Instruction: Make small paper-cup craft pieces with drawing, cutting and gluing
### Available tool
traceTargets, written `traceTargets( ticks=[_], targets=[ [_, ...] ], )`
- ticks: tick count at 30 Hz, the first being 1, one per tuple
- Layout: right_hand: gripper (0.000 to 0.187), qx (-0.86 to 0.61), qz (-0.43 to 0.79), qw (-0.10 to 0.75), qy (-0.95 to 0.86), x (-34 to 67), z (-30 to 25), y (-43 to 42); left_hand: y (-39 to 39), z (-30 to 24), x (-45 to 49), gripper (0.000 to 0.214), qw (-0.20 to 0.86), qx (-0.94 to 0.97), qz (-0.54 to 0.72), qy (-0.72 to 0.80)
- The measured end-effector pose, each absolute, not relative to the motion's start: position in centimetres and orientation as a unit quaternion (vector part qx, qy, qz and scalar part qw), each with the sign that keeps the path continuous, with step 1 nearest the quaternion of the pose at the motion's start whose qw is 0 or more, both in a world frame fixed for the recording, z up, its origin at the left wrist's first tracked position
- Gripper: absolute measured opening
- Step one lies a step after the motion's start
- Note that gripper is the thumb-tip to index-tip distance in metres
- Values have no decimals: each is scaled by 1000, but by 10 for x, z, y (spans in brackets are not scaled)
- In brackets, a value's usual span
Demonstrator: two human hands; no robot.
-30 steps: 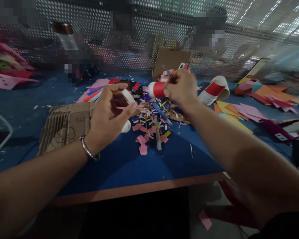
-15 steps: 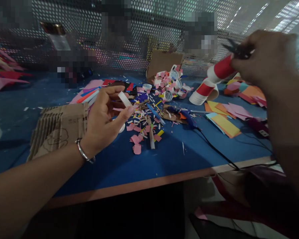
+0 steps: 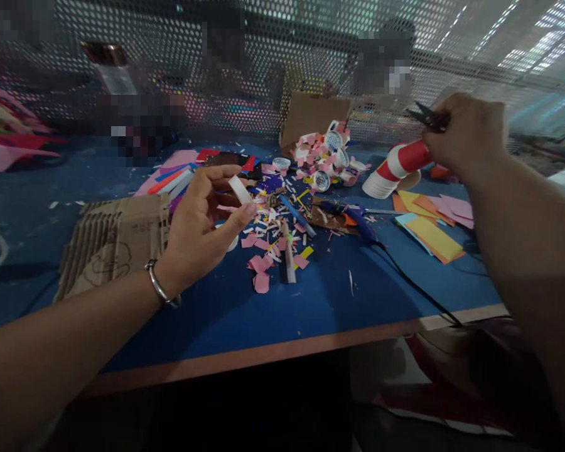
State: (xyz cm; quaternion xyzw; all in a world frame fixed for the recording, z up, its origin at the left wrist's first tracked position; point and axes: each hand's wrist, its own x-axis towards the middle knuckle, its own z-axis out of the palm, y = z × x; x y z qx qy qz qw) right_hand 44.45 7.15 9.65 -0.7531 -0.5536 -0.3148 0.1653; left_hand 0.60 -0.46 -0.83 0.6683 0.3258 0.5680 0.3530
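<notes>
My left hand (image 3: 198, 226) is raised over the blue table and pinches a short white paper strip (image 3: 240, 188) between thumb and fingers; a metal bangle sits on that wrist. My right hand (image 3: 466, 135) is up at the far right, closed around a red and white paper cup (image 3: 405, 160) and a small pair of dark scissors (image 3: 428, 116) that sticks out to the left. The cup in my hand touches a stack of the same cups (image 3: 381, 182) lying on the table.
Coloured paper scraps (image 3: 277, 238) litter the blue table (image 3: 216, 307). Folded cardboard (image 3: 113, 242) lies at left, a glue gun with a black cord (image 3: 358, 223) at centre right, coloured sheets (image 3: 428, 232) at right. A perforated screen (image 3: 263, 63) stands behind, with people beyond.
My right hand carried the red and white cup from the table's middle up to the far right, then lowered it towards the cup stack. The left hand kept holding the strip.
</notes>
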Motion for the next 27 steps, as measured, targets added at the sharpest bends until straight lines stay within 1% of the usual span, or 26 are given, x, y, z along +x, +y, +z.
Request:
traceTargets(
  ticks=[2, 4, 6, 7, 9, 12, 14, 17, 21, 25, 27],
  targets=[
    [33, -764, -291, 180, -547, 430, 93, 68, -5, -8, 7, 46, 381, 657, 564, 324],
    [30, -754, -248, 229, -564, 407, 86, 60, -5, -8, 9, 40, 435, 628, 558, 324],
    [30, -719, -187, 278, -608, 382, 77, 50, -4, -8, 11, 36, 495, 585, 554, 325],
    [30, -702, -166, 285, -631, 372, 72, 45, -4, -7, 11, 36, 520, 567, 550, 326],
    [21, -681, -160, 292, -652, 360, 64, 37, -3, -6, 11, 37, 555, 541, 541, 326],
    [26, -706, -190, 330, -598, 372, 61, 34, -3, -4, 9, 39, 575, 524, 537, 326],
    [29, -738, -224, 332, -543, 396, 61, 38, -2, -5, 8, 38, 573, 525, 538, 325],
    [33, -792, -256, 288, -474, 436, 61, 48, -1, -8, 7, 40, 567, 538, 536, 319],
    [33, -823, -237, 257, -447, 460, 57, 62, 0, -11, 6, 40, 554, 552, 534, 320],
    [31, -842, -228, 234, -430, 457, 60, 73, -1, -10, 4, 37, 545, 558, 540, 318],
    [34, -845, -225, 220, -432, 454, 65, 77, -1, -9, 3, 36, 542, 559, 539, 321]
  ],
)
